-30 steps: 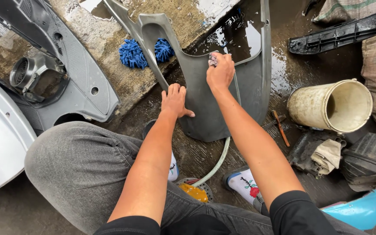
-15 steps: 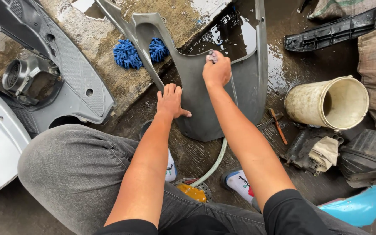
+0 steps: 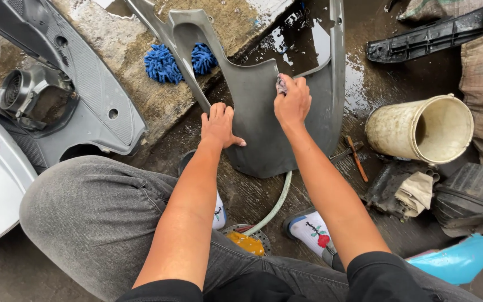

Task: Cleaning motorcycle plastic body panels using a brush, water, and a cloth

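Grey plastic makes up the big curved body panel [image 3: 275, 106] that the person is cleaning. It lies flat on the wet, dark floor [image 3: 375, 78], in front of the person's knees. Its rounded wide end points toward the person, and its two thin arms reach away, up onto the stone step [image 3: 141, 72]. So its long line runs from near the person to far from them.

The right hand [image 3: 293, 102] is closed tight around a small scrubbing pad [image 3: 280, 84] and presses it on the middle of the panel. The left hand [image 3: 219, 126] lies flat and open on the panel's left edge, holding nothing, just keeping the panel from sliding.

The panel looks wet all over, and water shines on the floor behind it, so the washing seems well started. The hand is only at the middle, so the wide near end and the thin arms may still need a scrub.

A fluffy blue wash mitt [image 3: 177, 61] sits behind the panel on the step. A dirty cream bucket [image 3: 420, 128] lies tipped over to the right of the panel. A pale hose [image 3: 275, 204] runs out from under the panel's near end.
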